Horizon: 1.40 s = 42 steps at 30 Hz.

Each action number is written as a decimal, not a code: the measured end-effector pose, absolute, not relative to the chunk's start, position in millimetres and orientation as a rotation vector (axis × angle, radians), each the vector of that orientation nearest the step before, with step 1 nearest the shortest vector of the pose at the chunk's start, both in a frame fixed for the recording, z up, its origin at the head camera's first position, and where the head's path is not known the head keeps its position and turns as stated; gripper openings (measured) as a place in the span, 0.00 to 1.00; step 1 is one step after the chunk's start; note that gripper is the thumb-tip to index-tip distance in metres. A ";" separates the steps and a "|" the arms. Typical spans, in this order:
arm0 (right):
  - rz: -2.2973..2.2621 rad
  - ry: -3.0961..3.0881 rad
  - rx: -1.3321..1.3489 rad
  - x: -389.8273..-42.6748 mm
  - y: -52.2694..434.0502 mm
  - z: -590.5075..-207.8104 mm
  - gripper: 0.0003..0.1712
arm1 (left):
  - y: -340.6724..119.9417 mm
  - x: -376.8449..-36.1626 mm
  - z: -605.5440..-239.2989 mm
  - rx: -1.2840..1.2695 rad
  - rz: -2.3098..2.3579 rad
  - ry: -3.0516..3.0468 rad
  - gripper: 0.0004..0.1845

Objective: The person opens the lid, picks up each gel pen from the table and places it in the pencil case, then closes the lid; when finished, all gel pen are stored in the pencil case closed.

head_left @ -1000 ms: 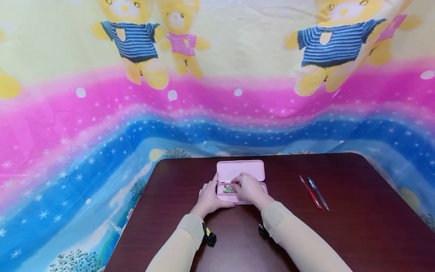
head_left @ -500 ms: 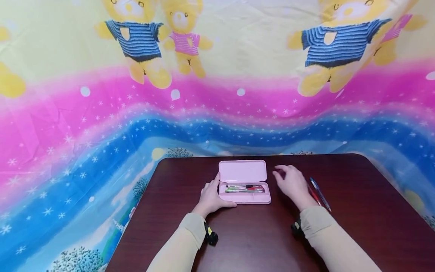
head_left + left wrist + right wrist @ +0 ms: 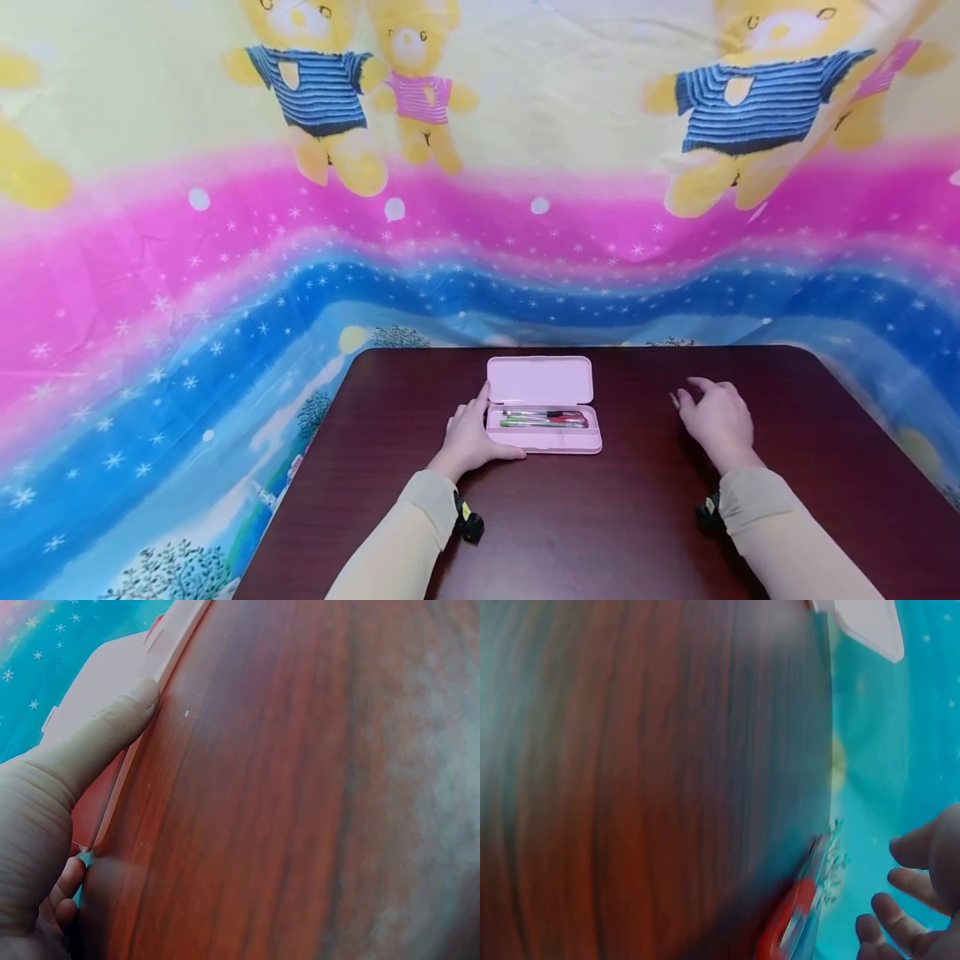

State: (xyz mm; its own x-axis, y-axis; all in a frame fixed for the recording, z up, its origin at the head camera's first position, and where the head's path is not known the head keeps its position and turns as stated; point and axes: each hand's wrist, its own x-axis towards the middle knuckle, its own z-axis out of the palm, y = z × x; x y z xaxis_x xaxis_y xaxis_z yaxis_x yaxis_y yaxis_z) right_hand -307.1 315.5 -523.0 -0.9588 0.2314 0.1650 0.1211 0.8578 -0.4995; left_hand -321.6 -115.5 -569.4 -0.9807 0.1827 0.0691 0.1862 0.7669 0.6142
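Note:
An open pink pencil case (image 3: pixel 540 381) lies on the dark wooden table (image 3: pixel 600 525), its lid folded back. Its tray holds red and green pens (image 3: pixel 543 417). My left hand (image 3: pixel 467 433) rests against the case's left end, with the thumb (image 3: pixel 105 735) straight along the front edge of the case (image 3: pixel 97 682). My right hand (image 3: pixel 716 414) hovers to the right of the case, fingers loosely spread and holding nothing. It covers the loose pens in the head view. The right wrist view shows a blurred red pen (image 3: pixel 784 926) on the table just below the fingers (image 3: pixel 900 911).
A bright cloth (image 3: pixel 225 292) with bears and stars hangs behind the table and drapes off its left side. The table's far edge runs just behind the case lid. Bare tabletop lies in front of both hands.
My right hand left the pencil case tray and swung right across the table, ending over the loose pens. The left hand stayed at the case.

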 end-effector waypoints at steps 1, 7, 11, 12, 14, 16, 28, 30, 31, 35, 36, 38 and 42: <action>0.727 -2.830 -0.286 -306.2 320.4 -523.5 0.32 | -115.2 -321.5 -569.1 -0.309 -1.026 -2.948 0.83; 0.672 -2.929 -0.295 -301.6 341.7 -527.9 0.35 | -114.0 -320.8 -566.6 -0.302 -1.030 -2.944 0.83; 0.679 -2.979 -0.272 -300.0 347.6 -532.1 0.36 | -114.0 -320.5 -566.5 -0.285 -1.019 -2.954 0.83; 0.683 -2.992 -0.270 -299.6 348.4 -532.9 0.36 | -114.0 -320.3 -566.5 -0.283 -1.018 -2.956 0.83; 0.689 -3.011 -0.269 -299.0 350.1 -534.4 0.36 | -113.8 -319.7 -566.6 -0.284 -1.022 -2.959 0.83; 0.688 -3.029 -0.272 -298.7 351.5 -535.2 0.37 | -113.6 -319.6 -567.0 -0.287 -1.026 -2.957 0.84; 0.697 -3.067 -0.267 -302.1 355.3 -534.9 0.34 | -112.8 -319.7 -566.1 -0.293 -1.021 -2.951 0.83; 0.702 -3.075 -0.263 -302.6 355.6 -534.7 0.33 | -112.8 -319.5 -565.6 -0.293 -1.028 -2.951 0.83; 0.704 -3.077 -0.263 -302.8 355.6 -534.9 0.32 | -112.7 -319.4 -565.6 -0.293 -1.031 -2.950 0.83; 0.739 -3.081 -0.273 -303.3 355.3 -533.9 0.31 | -112.6 -318.9 -565.8 -0.289 -1.029 -2.957 0.83; 0.744 -3.072 -0.277 -303.5 354.9 -533.6 0.30 | -112.6 -318.7 -565.8 -0.288 -1.027 -2.958 0.83; 0.760 -3.056 -0.277 -303.9 352.9 -531.5 0.30 | -112.6 -318.8 -565.6 -0.286 -1.020 -2.961 0.83; 0.766 -3.010 -0.248 -305.6 343.3 -524.3 0.28 | -112.7 -319.1 -565.5 -0.279 -1.021 -2.959 0.83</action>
State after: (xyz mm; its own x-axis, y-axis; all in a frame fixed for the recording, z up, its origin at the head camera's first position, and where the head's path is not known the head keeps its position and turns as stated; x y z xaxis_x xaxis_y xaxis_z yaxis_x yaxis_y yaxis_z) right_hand -305.6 343.3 -524.3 -0.9870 0.1598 -0.0144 0.1473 0.8666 -0.4768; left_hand -319.1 -112.7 -565.5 -0.9843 0.1674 0.0563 0.1665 0.7732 0.6119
